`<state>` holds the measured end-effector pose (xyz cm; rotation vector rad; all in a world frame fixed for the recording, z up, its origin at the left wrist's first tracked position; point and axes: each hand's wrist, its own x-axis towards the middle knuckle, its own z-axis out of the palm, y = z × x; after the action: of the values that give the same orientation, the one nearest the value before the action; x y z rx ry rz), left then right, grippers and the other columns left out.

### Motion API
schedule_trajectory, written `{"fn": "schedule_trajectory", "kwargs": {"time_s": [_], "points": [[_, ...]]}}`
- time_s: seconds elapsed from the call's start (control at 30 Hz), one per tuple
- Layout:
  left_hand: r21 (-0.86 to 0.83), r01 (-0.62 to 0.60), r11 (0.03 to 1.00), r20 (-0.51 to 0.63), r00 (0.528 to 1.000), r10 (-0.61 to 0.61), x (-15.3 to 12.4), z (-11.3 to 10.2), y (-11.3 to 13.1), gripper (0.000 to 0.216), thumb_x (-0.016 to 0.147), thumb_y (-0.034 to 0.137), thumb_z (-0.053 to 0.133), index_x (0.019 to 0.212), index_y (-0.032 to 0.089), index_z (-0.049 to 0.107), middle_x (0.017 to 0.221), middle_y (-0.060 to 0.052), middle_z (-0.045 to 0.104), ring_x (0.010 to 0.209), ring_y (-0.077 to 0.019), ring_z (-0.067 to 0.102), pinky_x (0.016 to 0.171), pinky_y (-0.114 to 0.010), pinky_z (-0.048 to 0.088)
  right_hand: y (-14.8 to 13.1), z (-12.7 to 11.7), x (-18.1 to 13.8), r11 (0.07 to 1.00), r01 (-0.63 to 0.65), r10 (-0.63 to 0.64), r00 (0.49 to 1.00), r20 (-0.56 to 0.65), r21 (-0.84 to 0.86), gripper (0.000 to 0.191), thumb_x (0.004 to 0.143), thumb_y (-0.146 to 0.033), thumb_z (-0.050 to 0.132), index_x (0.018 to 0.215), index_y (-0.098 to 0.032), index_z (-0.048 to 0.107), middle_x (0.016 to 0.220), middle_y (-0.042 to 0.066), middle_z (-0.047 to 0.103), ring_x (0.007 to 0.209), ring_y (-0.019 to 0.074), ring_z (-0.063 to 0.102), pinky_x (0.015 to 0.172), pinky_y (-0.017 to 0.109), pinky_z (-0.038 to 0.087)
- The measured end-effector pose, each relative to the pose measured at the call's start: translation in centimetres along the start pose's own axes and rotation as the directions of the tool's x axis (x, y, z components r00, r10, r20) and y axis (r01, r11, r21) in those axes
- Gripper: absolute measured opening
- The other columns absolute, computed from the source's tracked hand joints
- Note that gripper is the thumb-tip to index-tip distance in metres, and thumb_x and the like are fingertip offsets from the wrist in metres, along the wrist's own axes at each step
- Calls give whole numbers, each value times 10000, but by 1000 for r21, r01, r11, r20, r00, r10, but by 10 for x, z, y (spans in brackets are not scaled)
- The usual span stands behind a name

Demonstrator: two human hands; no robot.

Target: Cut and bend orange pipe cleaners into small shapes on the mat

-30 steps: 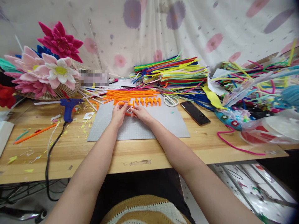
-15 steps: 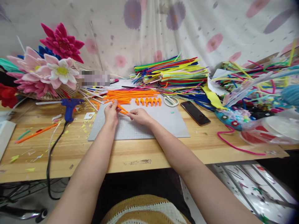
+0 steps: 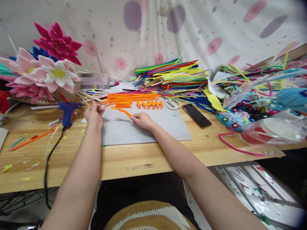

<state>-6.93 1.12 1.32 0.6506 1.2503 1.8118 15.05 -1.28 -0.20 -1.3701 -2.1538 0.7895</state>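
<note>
The right hand (image 3: 142,120) rests on the grey cutting mat (image 3: 168,127), its fingers pinching the near end of an orange pipe cleaner (image 3: 121,110) that lies slanted across the mat's far left part. The left hand (image 3: 94,114) sits at the mat's left edge, fingers curled together; whether they grip anything is hard to tell from this angle. Just behind the pipe cleaner lies a loose pile of orange pipe cleaners (image 3: 130,97), and to its right a row of small bent orange pieces (image 3: 149,104). White-handled scissors (image 3: 172,103) lie beside that row, and a dark phone (image 3: 196,115) sits on the wooden counter (image 3: 124,159) off the mat's right corner. A blue glue gun (image 3: 67,110) stands left of the left hand, near pink and white fabric flowers (image 3: 45,75). Stacks of multicoloured pipe cleaners (image 3: 172,75) fill the back.
</note>
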Motion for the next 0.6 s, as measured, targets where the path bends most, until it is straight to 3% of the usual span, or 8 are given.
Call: {"fn": "schedule_trajectory", "kwargs": {"time_s": [0.1, 0.2, 0.27, 0.43, 0.6], "points": [[49, 136, 989, 134, 981, -141, -21, 17, -9, 244, 818, 341, 539, 713, 121, 562, 659, -20, 600, 638, -96, 613, 663, -241, 519, -4, 5, 2, 999, -36, 35, 999, -37, -38, 370, 847, -416, 414, 737, -163, 661, 639, 3, 600, 593, 100, 459, 568, 223, 259], [113, 235, 965, 303, 917, -258, -42, 33, -18, 235, 801, 318, 565, 726, 96, 579, 709, -79, 646, 702, -136, 648, 698, -274, 522, -3, 7, 1, 998, -47, 45, 998, -46, -38, 379, 852, -424, 405, 782, -173, 680, 680, 13, 633, 615, 109, 490, 575, 223, 273], [140, 222, 965, 377, 889, -259, -52, 39, -23, 134, 774, 221, 599, 756, 88, 592, 749, -84, 662, 711, -133, 652, 704, -265, 518, -2, 7, 1, 999, -20, 19, 1000, -22, -44, 388, 851, -435, 406, 779, -174, 685, 694, 18, 642, 628, 113, 503, 587, 224, 283], [235, 210, 949, 302, 912, -277, -58, 42, -27, 145, 781, 220, 582, 752, 81, 606, 683, -82, 665, 671, -141, 656, 635, -249, 520, -3, 8, -1, 1000, 7, -6, 1000, 29, -8, 390, 842, -430, 423, 708, -157, 668, 655, 10, 618, 619, 103, 495, 598, 218, 285], [226, 270, 936, 256, 910, -325, -53, 39, -19, 160, 770, 233, 598, 716, 82, 607, 653, -84, 664, 634, -147, 656, 565, -223, 509, -8, 8, 1, 985, 46, -61, 994, 87, 168, 414, 825, -424, 435, 573, -125, 573, 498, -28, 485, 508, 69, 416, 553, 210, 270]]}}
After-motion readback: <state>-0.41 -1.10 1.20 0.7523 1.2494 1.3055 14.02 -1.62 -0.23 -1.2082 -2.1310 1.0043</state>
